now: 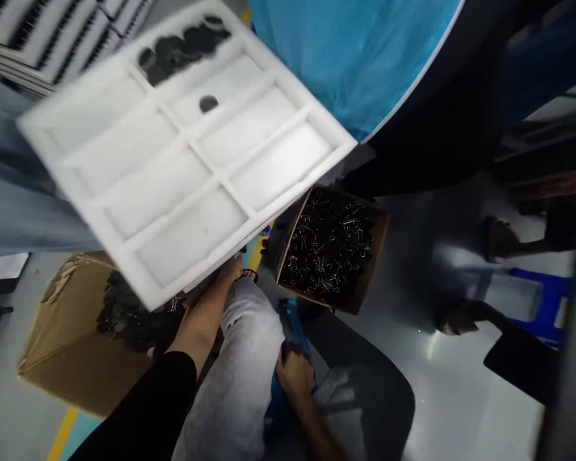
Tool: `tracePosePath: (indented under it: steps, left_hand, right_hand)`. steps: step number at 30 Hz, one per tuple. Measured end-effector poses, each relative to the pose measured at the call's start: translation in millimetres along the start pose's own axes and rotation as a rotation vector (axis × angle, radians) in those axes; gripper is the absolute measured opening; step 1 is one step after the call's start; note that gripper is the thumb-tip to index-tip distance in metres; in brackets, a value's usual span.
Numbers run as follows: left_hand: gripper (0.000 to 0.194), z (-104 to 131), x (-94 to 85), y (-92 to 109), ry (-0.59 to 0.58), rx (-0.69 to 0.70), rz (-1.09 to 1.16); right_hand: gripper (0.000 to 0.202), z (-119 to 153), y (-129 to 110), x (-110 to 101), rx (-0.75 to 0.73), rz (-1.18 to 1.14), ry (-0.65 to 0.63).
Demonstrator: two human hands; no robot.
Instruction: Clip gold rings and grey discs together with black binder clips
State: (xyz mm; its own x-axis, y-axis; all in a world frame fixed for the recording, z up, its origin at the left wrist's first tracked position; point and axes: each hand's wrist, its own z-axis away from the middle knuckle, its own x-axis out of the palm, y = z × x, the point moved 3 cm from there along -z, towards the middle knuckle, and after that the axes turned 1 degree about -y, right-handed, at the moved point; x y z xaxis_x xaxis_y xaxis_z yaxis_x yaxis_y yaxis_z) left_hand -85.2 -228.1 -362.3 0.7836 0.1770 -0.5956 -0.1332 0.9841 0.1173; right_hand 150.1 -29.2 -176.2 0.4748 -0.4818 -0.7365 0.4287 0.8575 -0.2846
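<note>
My left hand is at the end of a forearm in a black sleeve, mostly hidden under the edge of a white tray. A small dark piece shows beside its fingertips, but whether they grip it is unclear. The tray has several shallow compartments; one holds a cluster of round black pieces and another a single black piece. My right hand is low between my knees, fingers curled beside something blue; what they hold, if anything, is hidden.
A cardboard box full of black binder clips stands right of my knee. Left of my forearm, another cardboard box holds dark pieces. Blue cloth hangs beyond the tray. A blue stool and people's feet are at right.
</note>
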Motion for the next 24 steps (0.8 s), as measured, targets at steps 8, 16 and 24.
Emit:
tracePosePath:
  steps: [8,16,24]
  left_hand:
    - [0.06,-119,47.3,12,0.11,0.106,-0.086]
    - [0.036,-135,70.3,10,0.112,0.246,-0.098]
    - [0.052,-134,79.5,91,0.12,0.49,-0.115]
  right_hand:
    - [0.031,4,21,25,0.028,0.051,-0.011]
    - [0.026,0,14,15,-0.073,0.081,0.123]
    - [0.023,2,15,21,-0.006,-0.025,0.123]
